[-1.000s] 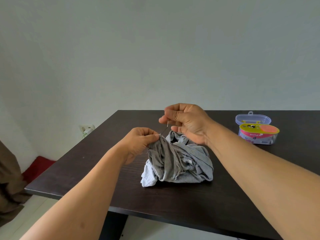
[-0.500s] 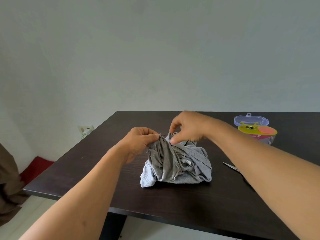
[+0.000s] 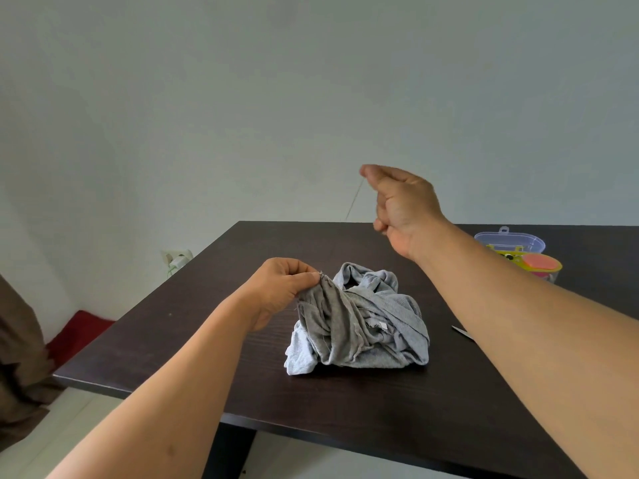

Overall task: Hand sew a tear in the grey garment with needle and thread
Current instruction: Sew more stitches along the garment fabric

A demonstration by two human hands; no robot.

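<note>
Dark wooden tabletop [image 3: 345, 402] | our left hand [image 3: 281, 288] pinches crumpled grey knit garment [image 3: 363, 326] | our right hand [image 3: 401, 202], fingers closed on thin pale thread [image 3: 353, 202], raised up-right of the pinched fold

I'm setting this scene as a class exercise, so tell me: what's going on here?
A person is hand sewing a crumpled grey garment on a dark table. The left hand pinches a raised fold of the cloth. The right hand is lifted high above it, drawing a thin thread taut; the needle itself is too small to make out. A sewing kit box sits at the far right.
</note>
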